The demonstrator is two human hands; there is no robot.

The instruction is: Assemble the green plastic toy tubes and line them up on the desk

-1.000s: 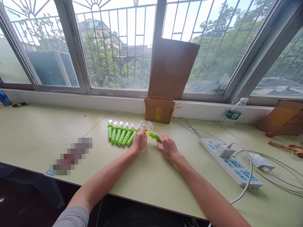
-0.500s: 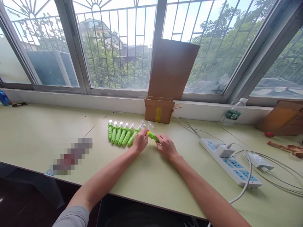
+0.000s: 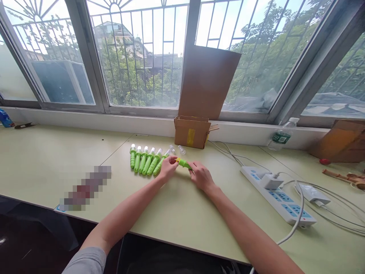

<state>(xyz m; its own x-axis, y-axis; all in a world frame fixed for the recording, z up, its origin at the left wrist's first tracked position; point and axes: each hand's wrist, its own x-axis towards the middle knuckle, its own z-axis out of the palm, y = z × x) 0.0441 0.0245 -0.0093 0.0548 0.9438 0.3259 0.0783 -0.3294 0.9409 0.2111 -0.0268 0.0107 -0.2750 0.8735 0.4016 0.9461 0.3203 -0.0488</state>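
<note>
My right hand [image 3: 202, 176] is closed around the rear of a green ribbed tube [image 3: 184, 164], which lies tilted just above or on the table. At the tube's left end is a small yellow tip [image 3: 178, 160], where the fingers of my left hand [image 3: 169, 167] are pinched; their exact contact is too small to make out. Left of my hands, several similar green tubes [image 3: 144, 161] lie in a row, their white or clear-capped ends pointing away from me. Behind my left hand, two loose clear caps [image 3: 181, 150] rest on the table.
A small cardboard box [image 3: 189, 132] stands behind the caps against the sill. At the right, a power strip [image 3: 278, 196] with cables lies near a plastic bottle [image 3: 282, 135] and wooden pieces [image 3: 346, 177]. A pixelated item [image 3: 87, 186] is at the left.
My left hand has shifted slightly left and away from me, leaving a little more of the yellow tip in sight. My right hand keeps its hold on the green tube.
</note>
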